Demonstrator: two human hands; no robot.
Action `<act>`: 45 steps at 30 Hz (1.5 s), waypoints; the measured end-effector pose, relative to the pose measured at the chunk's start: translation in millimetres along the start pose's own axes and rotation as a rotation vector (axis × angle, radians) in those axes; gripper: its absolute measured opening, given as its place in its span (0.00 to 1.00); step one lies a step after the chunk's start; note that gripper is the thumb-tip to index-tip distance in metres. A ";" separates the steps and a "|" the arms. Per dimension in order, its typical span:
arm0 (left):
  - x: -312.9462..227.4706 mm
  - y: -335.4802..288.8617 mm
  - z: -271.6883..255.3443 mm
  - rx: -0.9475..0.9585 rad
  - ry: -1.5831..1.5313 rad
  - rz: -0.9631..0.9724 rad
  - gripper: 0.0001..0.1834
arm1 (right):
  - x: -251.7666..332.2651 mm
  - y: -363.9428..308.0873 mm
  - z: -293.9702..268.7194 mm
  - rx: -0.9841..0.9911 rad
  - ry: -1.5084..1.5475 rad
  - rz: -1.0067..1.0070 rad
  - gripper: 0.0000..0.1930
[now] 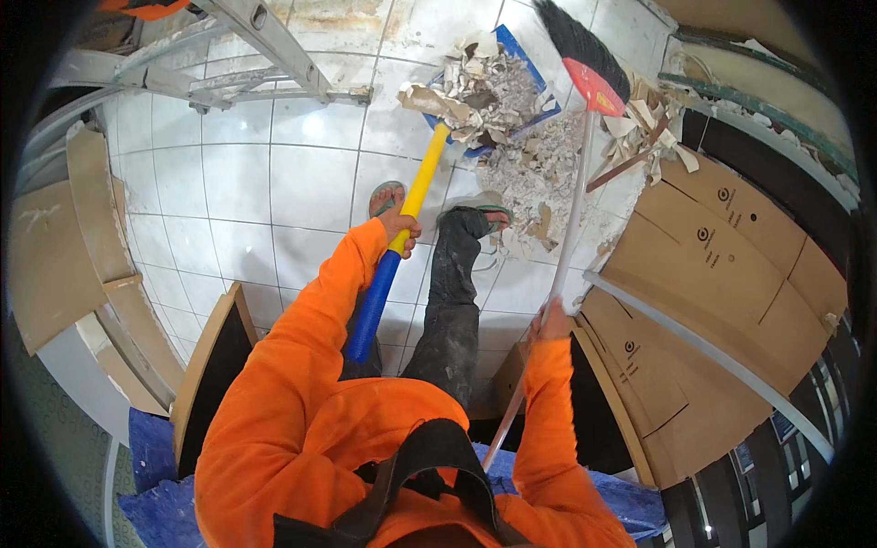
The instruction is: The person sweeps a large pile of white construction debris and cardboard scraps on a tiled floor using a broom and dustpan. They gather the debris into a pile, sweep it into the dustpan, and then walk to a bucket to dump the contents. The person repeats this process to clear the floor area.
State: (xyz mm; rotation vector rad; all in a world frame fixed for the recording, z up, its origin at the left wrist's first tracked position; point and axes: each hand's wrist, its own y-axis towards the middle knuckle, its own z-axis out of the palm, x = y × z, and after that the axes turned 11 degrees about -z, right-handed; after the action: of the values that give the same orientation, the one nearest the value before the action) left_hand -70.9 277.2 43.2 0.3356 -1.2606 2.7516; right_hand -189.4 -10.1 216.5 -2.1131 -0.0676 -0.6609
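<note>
My left hand (399,225) is wrapped round the yellow and blue handle of a long-handled dustpan (425,173). Its blue pan lies on the floor ahead, heaped with broken plaster and torn paper-like scraps (498,87). A broom (575,196) slants up along the right, its clear pole gripped in my right hand (551,321), which is slightly blurred. The red broom head with black bristles (596,84) is to the right of the pan, bristles pointing away from me. Between pan and broom, a grey pile of rubble (539,178) spreads over the tiles toward my right foot.
A metal ladder (274,41) stands at the far left on white floor tiles (237,183). Printed cardboard sheets (722,260) cover the right side, and plain boards (55,260) lean at left. A brown strip (628,163) lies amid scraps. Blue sheeting (164,498) is near me.
</note>
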 end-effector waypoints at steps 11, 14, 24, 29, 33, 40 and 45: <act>56.3 -10.8 -24.1 0.023 -0.194 -0.068 0.17 | 63.1 241.6 81.1 -0.042 -0.696 -0.359 0.26; 79.1 -9.2 -44.1 0.010 -0.363 -0.157 0.12 | 82.9 213.6 124.9 -0.109 -0.841 -0.205 0.26; 84.3 13.6 -46.2 -0.106 -0.473 -0.243 0.07 | -29.7 121.6 89.2 0.191 -1.040 -0.145 0.30; 44.3 42.3 -28.7 -0.140 -0.398 -0.265 0.08 | -56.9 62.6 87.5 0.199 -0.961 -0.115 0.31; 27.6 50.3 -14.3 -0.232 -0.398 -0.207 0.08 | -76.9 30.6 82.6 0.256 -0.974 -0.172 0.30; 33.5 56.6 -30.8 -0.153 -0.412 -0.231 0.08 | -118.3 -31.3 71.1 0.355 -0.921 -0.067 0.31; 45.8 20.8 -57.7 0.017 -0.388 -0.276 0.06 | -108.0 -62.4 54.0 0.400 -0.904 -0.011 0.29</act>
State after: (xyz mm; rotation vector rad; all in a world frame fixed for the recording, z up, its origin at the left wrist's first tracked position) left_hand -128.3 307.1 2.2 1.0034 -1.1549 2.5364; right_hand -276.4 90.0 186.6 -1.8533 -0.6499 0.3281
